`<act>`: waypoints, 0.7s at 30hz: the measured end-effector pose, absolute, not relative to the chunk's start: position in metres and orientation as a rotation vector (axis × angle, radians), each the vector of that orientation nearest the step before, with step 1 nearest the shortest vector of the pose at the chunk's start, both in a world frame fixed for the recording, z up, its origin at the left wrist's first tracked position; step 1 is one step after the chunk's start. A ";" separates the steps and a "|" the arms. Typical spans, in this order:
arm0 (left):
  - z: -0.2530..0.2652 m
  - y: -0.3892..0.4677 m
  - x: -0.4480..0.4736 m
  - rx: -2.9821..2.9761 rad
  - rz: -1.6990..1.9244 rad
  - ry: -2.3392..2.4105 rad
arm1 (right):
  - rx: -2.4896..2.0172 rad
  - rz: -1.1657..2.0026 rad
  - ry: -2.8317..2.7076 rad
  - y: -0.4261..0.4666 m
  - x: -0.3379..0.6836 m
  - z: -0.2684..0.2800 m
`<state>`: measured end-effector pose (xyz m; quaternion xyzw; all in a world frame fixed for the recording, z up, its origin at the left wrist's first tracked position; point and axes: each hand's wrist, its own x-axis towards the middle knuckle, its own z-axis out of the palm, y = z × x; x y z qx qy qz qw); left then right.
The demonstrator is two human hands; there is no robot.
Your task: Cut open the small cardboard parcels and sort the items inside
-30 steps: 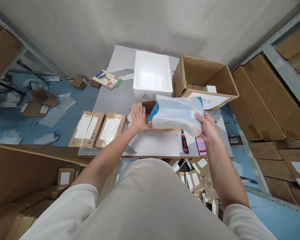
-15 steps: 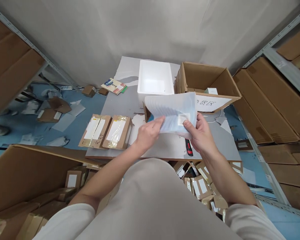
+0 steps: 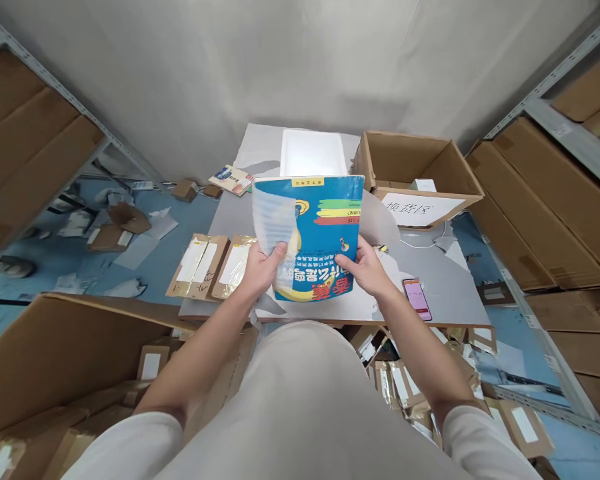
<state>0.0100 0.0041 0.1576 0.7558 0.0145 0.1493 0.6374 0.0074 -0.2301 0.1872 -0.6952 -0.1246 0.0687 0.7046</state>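
Upside down to me, a blue paperback book (image 3: 325, 230) with a banana and Chinese characters on its cover is held up over the table. My left hand (image 3: 264, 268) grips its left edge, the thumb lying on a pale striped strip (image 3: 275, 220) along that side. I cannot tell if the strip is a bent page or part of the cover. On the right edge, my right hand (image 3: 367, 267) pinches the book with its thumb in front. Fingers of both hands are partly hidden behind it.
Behind the book stands a white foam box (image 3: 313, 150), beside an open cardboard box (image 3: 413, 160). Two taped parcels (image 3: 197, 263) sit at left, near another book (image 3: 230, 179). A lit phone (image 3: 417, 299) lies at right. Parcels fill a large carton (image 3: 80, 347) below.
The pale side with a white label has given way to the blue banana cover, and both hands have shifted to its side edges. A phone now shows where a red-black cutter lay nearby.
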 end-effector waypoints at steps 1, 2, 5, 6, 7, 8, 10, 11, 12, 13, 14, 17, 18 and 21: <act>0.155 0.007 0.010 1.773 0.383 0.077 | -1.528 0.129 -0.262 -0.228 0.006 0.184; 0.153 0.012 0.011 1.807 0.420 0.118 | -1.519 0.092 -0.237 -0.229 0.004 0.180; 0.155 0.048 0.012 1.850 0.491 0.226 | -1.543 -0.065 -0.140 -0.248 -0.003 0.168; 0.157 0.066 0.012 1.883 0.530 0.271 | -1.556 -0.120 -0.105 -0.258 -0.006 0.165; 0.159 0.086 0.011 1.923 0.567 0.321 | -1.562 -0.175 -0.070 -0.269 -0.009 0.162; 0.161 0.106 0.009 2.050 0.672 0.394 | -1.558 -0.229 -0.035 -0.279 -0.012 0.159; 0.160 0.137 0.005 2.236 0.836 0.438 | -1.526 -0.326 0.028 -0.294 -0.018 0.157; 0.157 0.146 0.004 2.309 0.884 0.441 | -1.509 -0.368 0.055 -0.299 -0.021 0.156; 0.153 0.149 0.004 2.358 0.883 0.424 | -1.496 -0.405 0.080 -0.300 -0.023 0.156; 0.148 0.147 0.005 2.395 0.831 0.393 | -1.485 -0.436 0.102 -0.299 -0.026 0.156; 0.142 0.140 0.007 2.425 0.723 0.340 | -1.475 -0.458 0.120 -0.297 -0.027 0.156; 0.121 0.101 0.016 2.442 0.285 0.107 | -1.419 -0.479 0.146 -0.286 -0.030 0.154; 0.116 0.088 0.019 2.430 0.186 0.041 | -1.402 -0.469 0.144 -0.284 -0.030 0.154; 0.111 0.067 0.028 2.416 0.069 -0.073 | -1.415 -0.382 0.119 -0.287 -0.028 0.160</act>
